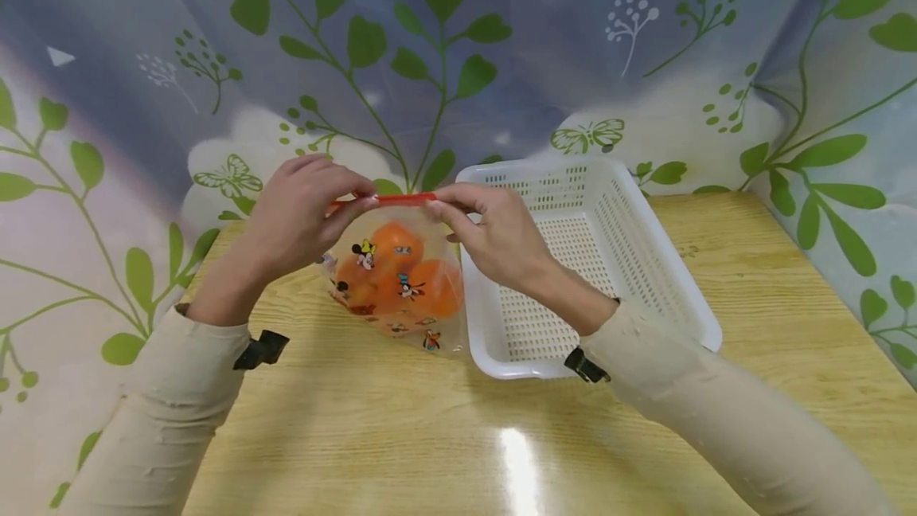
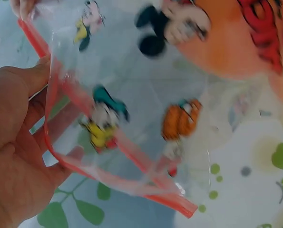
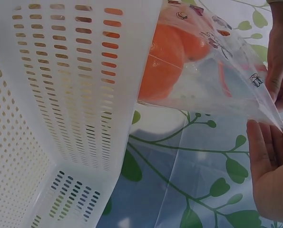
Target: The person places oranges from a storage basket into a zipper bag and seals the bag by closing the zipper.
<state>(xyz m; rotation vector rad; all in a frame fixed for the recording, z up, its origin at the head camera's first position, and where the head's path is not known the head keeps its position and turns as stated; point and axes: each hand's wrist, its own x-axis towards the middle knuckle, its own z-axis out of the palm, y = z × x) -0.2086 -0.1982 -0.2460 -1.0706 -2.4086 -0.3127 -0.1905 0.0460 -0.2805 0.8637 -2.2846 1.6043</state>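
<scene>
Left hand (image 1: 297, 209) and right hand (image 1: 494, 233) both pinch red zip strip (image 1: 401, 198) along top of clear cartoon-print bag (image 1: 394, 281), fingertips nearly meeting at strip's middle. Bag stands on wooden tabletop (image 1: 430, 420) below hands, oranges (image 1: 401, 273) inside. White perforated basket (image 1: 666, 261) just beyond right hand, touching bag's side. Leaf-patterned curtain (image 1: 444, 62) behind hands.

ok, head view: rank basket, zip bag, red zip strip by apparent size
1. white basket, largest by far, though it extends farther back than the others.
2. zip bag holding the orange fruit.
3. red zip strip, a thin line pinched between the left hand and right hand.
</scene>
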